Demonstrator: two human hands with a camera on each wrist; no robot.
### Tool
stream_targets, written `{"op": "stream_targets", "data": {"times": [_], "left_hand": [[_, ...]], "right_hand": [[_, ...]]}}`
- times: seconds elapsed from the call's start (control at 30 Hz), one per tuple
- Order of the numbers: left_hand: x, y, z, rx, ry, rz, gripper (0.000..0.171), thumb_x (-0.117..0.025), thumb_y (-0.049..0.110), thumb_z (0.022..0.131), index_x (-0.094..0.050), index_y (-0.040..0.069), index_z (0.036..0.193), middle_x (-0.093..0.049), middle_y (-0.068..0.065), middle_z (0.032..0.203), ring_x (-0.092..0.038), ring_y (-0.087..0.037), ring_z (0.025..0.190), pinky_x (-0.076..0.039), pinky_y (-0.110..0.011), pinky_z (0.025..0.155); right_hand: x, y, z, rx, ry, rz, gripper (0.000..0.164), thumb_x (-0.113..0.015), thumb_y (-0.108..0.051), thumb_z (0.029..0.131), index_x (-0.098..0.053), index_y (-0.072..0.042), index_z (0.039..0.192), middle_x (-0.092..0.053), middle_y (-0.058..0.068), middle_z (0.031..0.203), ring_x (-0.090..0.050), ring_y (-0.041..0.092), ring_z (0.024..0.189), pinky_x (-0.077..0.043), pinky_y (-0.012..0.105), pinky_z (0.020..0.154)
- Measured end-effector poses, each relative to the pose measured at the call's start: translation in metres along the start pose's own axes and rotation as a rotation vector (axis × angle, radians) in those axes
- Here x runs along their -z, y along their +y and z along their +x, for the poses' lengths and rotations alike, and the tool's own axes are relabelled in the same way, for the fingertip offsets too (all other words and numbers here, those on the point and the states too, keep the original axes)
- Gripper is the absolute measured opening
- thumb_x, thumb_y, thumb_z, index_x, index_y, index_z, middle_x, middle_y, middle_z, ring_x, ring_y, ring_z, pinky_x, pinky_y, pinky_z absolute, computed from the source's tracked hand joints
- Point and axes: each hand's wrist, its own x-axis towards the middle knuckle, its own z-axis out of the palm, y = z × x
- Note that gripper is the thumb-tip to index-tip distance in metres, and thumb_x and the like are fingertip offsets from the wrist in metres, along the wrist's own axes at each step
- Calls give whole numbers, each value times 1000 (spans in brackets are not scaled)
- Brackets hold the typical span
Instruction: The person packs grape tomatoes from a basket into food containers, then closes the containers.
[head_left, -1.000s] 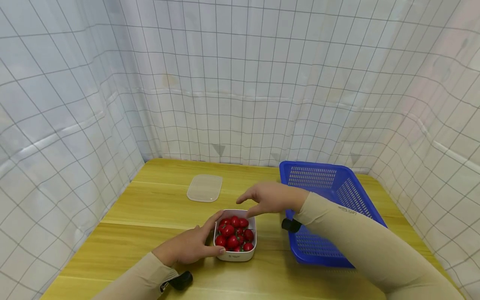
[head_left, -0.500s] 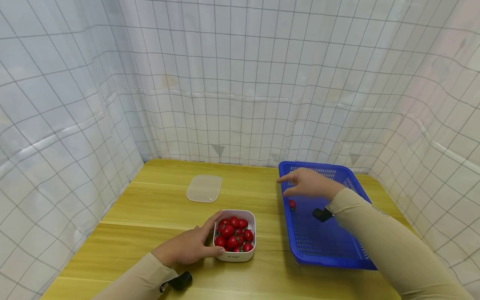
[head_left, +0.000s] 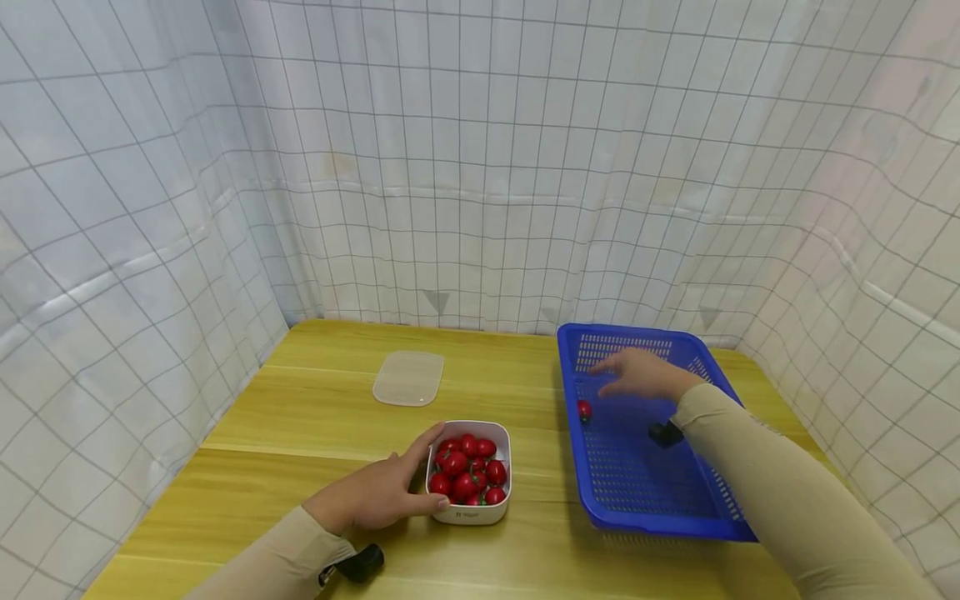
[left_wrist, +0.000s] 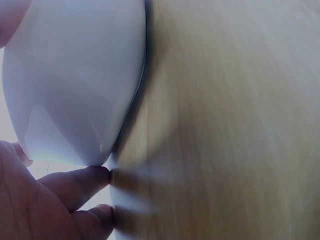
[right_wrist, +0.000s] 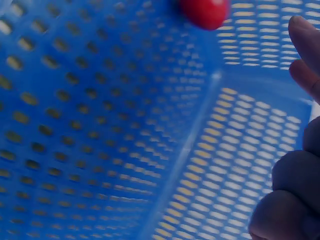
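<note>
A small white square food container (head_left: 470, 515) holds several red cherry tomatoes (head_left: 454, 462) with green stems. My left hand (head_left: 378, 496) holds it from the left, thumb at the near corner and fingers at the far one. In the left wrist view the container's smooth wall (left_wrist: 75, 85) stands on the wood, with fingertips (left_wrist: 95, 175) at its edge. Over the blue plastic basket (head_left: 585, 492) hovers my right hand (head_left: 641, 375), fingers extended and holding nothing. One cherry tomato (head_left: 584, 409) lies in the basket by its left wall, below the right fingertips.
A translucent lid (head_left: 408, 377) lies flat on the wooden table (head_left: 315, 400), behind the container. White grid-patterned curtains (head_left: 480, 183) enclose the table at the back and both sides. The basket's perforated walls rise at the table's right.
My right hand has moved right from over the tomato container to over the basket. A cherry tomato now lies in the basket, let go there. The left hand stays in place.
</note>
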Motion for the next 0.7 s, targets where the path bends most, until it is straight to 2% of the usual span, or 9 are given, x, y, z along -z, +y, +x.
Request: {"op": "stream_targets", "data": {"times": [0.2,0.43,0.7], "left_hand": [[-1,0,0,36,4,1,103,-70,59,95,-8,30,171,-37,-22,167,-41,-52,148,-24,-71,123],[0,0,1,26,1,-2,103,-70,58,95,-7,29,171,-36,-23,167,-41,-52,148,-21,-71,124],[1,3,0,25,-3,0,103,-70,58,96,-7,29,171,-38,-24,166,-43,-52,146,-28,-74,120]], "right_hand": [[-15,11,8,1,-26,-12,44,-78,-26,95,-72,-10,135,-69,14,141,-60,41,135,-46,60,113],[-23,11,17,55,-41,-38,43,-78,-28,94,-73,-9,133,-71,11,137,-61,39,132,-47,58,113],[-28,12,21,10,-67,-6,34,-75,-27,97,-77,-16,129,-73,6,134,-63,35,131,-49,56,111]]}}
